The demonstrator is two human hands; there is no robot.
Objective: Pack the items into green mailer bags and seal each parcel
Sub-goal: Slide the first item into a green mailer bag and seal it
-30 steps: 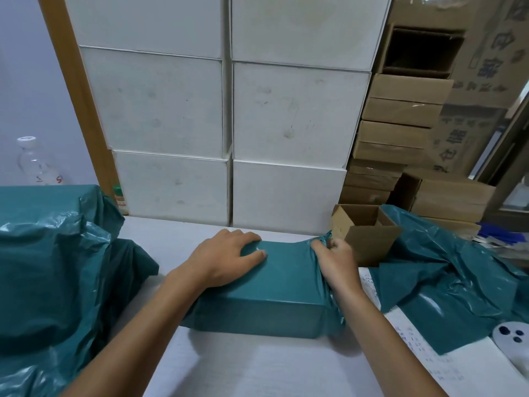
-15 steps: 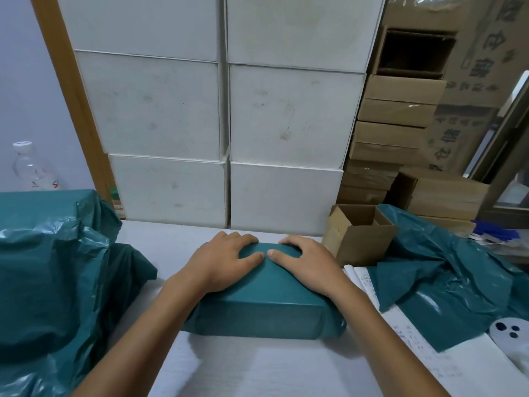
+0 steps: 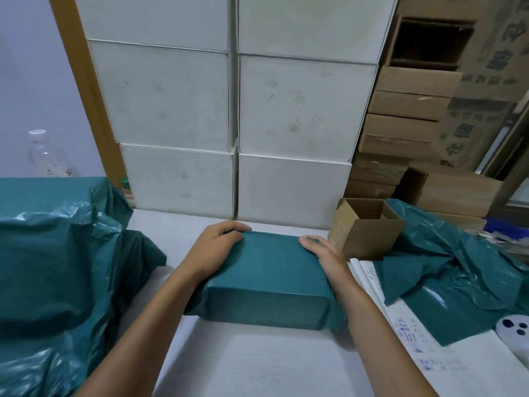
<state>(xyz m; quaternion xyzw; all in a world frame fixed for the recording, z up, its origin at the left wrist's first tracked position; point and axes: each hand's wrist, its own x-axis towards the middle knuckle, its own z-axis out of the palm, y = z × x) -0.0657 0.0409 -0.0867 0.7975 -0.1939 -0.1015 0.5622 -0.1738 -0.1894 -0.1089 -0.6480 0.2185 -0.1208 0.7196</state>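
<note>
A box-shaped parcel wrapped in a green mailer bag (image 3: 269,282) lies on the white table (image 3: 272,362) in front of me. My left hand (image 3: 214,247) holds its far left corner, fingers curled over the far edge and thumb on top. At the far right corner my right hand (image 3: 320,250) grips the parcel's right end, fingers bent over the top edge. The bag's film lies smooth and tight over the top. Loose film bunches at both lower side ends.
Heaped green mailer bags (image 3: 57,267) fill the left side. More loose green bags (image 3: 446,267) lie at right over a written paper sheet (image 3: 409,333). A small open cardboard box (image 3: 366,230) stands beside my right hand. Stacked white boxes (image 3: 286,110) wall the back.
My right hand let go of the bag's bunched right end, pressed across the parcel's top, then slid back to the right end. My left hand shifted left to the far corner.
</note>
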